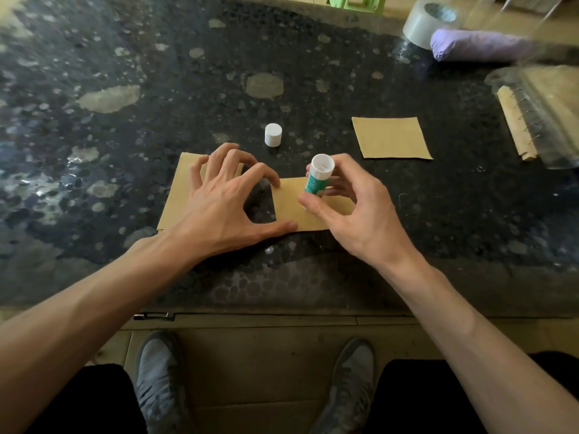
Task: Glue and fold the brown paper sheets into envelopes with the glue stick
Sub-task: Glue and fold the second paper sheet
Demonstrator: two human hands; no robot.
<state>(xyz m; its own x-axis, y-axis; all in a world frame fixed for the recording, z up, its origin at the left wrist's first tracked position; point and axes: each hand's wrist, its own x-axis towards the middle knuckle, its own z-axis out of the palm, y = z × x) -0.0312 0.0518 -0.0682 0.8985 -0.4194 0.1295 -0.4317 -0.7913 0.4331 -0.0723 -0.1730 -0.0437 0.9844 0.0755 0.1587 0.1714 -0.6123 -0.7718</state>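
One dark speckled bench carries three lots of brown paper: a stack at left, a single sheet just beside it, and another piece well apart at right. The left hand, fingers spread and released, presses on the stack and on the sheet's left edge. The right hand grips the glue stick. The stick's long axis is near upright, white end toward the camera, other end down on the sheet. Its teal label is unreadable. The white cap stands beyond the stack.
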